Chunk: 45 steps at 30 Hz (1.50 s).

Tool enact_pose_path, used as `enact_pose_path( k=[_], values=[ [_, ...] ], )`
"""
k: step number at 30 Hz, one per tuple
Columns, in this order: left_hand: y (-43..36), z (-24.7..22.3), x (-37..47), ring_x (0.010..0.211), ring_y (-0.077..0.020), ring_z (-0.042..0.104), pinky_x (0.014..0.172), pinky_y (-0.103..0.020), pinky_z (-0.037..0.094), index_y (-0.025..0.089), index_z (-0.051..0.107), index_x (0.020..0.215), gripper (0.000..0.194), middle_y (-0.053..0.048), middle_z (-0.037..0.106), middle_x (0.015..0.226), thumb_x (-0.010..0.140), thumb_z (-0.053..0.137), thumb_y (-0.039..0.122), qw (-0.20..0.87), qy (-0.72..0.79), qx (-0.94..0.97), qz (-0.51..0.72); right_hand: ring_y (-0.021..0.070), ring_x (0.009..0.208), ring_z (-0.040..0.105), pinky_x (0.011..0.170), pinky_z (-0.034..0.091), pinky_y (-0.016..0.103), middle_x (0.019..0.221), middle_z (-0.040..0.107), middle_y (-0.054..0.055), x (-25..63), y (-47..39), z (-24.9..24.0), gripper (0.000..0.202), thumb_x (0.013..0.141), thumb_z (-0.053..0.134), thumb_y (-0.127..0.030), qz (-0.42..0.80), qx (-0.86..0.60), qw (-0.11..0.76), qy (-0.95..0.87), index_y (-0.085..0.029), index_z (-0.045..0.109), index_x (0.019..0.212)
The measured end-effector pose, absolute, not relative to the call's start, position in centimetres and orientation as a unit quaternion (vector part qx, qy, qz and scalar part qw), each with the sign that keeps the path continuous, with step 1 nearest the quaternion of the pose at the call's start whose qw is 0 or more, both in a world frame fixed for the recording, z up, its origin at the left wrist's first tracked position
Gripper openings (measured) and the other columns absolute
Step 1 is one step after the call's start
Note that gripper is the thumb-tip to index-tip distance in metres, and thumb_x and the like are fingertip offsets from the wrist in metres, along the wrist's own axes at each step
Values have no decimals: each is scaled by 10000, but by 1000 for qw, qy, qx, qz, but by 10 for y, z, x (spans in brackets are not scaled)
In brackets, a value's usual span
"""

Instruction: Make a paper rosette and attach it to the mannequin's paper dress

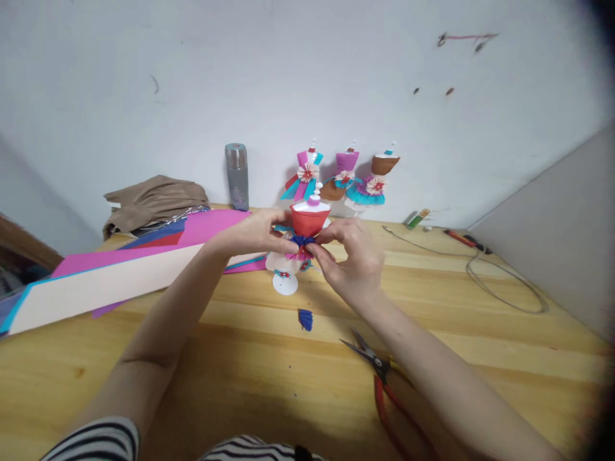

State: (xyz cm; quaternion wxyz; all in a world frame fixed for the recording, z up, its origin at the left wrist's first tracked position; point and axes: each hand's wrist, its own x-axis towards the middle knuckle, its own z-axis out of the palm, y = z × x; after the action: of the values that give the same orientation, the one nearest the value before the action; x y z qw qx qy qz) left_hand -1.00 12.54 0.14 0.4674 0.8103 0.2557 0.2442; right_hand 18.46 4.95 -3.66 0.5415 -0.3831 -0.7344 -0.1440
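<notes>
Red-topped miniature dress form [311,220], blue-waisted.

the person's bare forearms reach in from the near left and near right, converging toward the middle of the scene. the left hand [262,234] and right hand [350,256] meet there, backs turned upward, each thumb and forefinger bent toward the other's in a close pinch, wrists slightly raised, a striped sleeve [98,440] at near left.

no readable text, no legible label, brand, number or sign
</notes>
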Motion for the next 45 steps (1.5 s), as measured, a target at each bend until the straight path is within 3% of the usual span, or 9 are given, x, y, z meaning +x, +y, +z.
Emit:
enact_pose_path(
  k=[10, 15, 19, 25, 29, 32, 35, 45],
  values=[
    [134, -14, -5, 1088, -220, 664, 956, -345, 511, 150, 668, 1177, 492, -95, 715, 1208, 735, 798, 322, 472, 228, 802, 288, 169, 656, 560, 622, 468, 346, 693, 586, 1, 180, 55, -39, 205, 868, 640, -212, -78, -418, 555, -715, -247, 505, 718],
    [134, -17, -4, 1080, -229, 671, 950, -365, 519, 129, 661, 1159, 469, -124, 709, 1217, 747, 780, 320, 473, 225, 799, 295, 145, 599, 523, 576, 452, 316, 699, 570, -12, 188, 47, -45, 83, 875, 630, -239, -6, -436, 591, -679, -245, 570, 819],
    [132, -15, -3, 1074, -230, 667, 953, -368, 517, 121, 677, 1086, 384, -118, 729, 1144, 754, 760, 297, 453, 231, 806, 304, 168, 603, 545, 588, 432, 340, 688, 603, 13, 193, 36, -59, 95, 894, 627, -255, -51, -406, 507, -759, -265, 640, 800],
    [131, -15, -2, 1049, -221, 668, 938, -361, 518, 125, 677, 1058, 356, -104, 736, 1088, 750, 751, 288, 448, 223, 807, 314, 162, 565, 475, 573, 319, 341, 541, 440, -29, 188, 43, -73, 174, 933, 604, -202, -134, -359, 396, -835, -341, 710, 938],
    [133, -17, -2, 1036, -206, 670, 917, -338, 519, 124, 676, 1057, 338, -97, 736, 1086, 760, 740, 273, 441, 214, 812, 316, 141, 590, 461, 547, 271, 331, 587, 515, -24, 182, 51, -69, 201, 949, 569, -112, -314, -286, 388, -818, -252, 702, 1003],
    [133, -17, -2, 1038, -201, 670, 913, -325, 517, 113, 672, 1079, 354, -107, 731, 1129, 760, 736, 253, 438, 211, 814, 318, 132, 581, 425, 550, 273, 322, 584, 523, -16, 179, 55, -65, 131, 939, 599, -108, -395, -266, 387, -789, -183, 689, 880],
    [132, -16, -2, 1032, -195, 672, 903, -312, 517, 109, 668, 1098, 363, -114, 724, 1164, 761, 724, 230, 432, 212, 816, 319, 137, 579, 406, 556, 272, 322, 567, 513, -12, 181, 57, -66, 161, 928, 629, -130, -404, -273, 377, -788, -177, 661, 777],
    [133, -15, -2, 1023, -208, 678, 907, -330, 534, 119, 685, 1043, 310, -99, 747, 1053, 760, 725, 240, 427, 206, 819, 323, 131, 561, 413, 545, 299, 305, 562, 483, -19, 192, 58, -76, 232, 935, 551, -98, -365, -297, 378, -797, -193, 637, 742]
  ],
)
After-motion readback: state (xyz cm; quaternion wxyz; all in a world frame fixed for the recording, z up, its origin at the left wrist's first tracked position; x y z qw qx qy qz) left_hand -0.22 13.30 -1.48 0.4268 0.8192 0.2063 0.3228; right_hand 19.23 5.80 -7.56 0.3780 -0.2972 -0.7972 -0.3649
